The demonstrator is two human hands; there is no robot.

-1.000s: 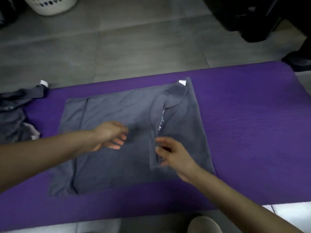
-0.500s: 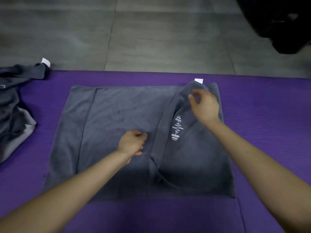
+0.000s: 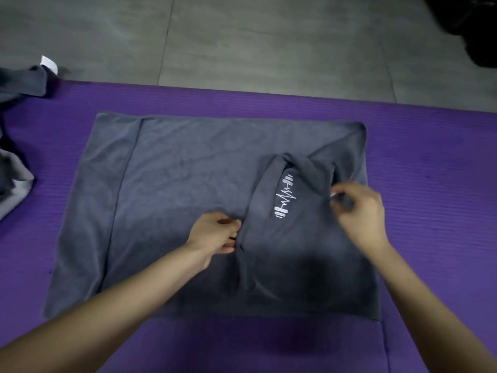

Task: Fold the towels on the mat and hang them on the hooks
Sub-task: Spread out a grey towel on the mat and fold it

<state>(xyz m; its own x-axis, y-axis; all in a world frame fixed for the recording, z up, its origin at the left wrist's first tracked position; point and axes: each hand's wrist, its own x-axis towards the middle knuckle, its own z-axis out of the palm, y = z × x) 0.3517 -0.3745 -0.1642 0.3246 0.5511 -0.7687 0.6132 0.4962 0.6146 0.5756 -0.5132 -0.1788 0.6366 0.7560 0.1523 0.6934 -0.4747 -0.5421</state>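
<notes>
A grey towel [image 3: 177, 200] lies spread on the purple mat [image 3: 430, 184]. Its right part is folded over, with a white logo [image 3: 285, 197] facing up. My left hand [image 3: 215, 232] grips the edge of that folded flap near the towel's middle. My right hand [image 3: 357, 208] pinches the flap's far corner, which is pulled towards me and bunched. A narrow strip along the towel's left side is also folded over. No hooks are in view.
A second grey towel [image 3: 16, 146] with a white tag lies crumpled at the mat's left end, partly on the grey tiled floor [image 3: 242, 41]. Dark objects [image 3: 473, 28] stand at the top right on the floor.
My right hand has pulled the flap's far corner from the towel's back edge towards me, bunching the cloth. My left hand has moved right and taken hold of the flap's edge.
</notes>
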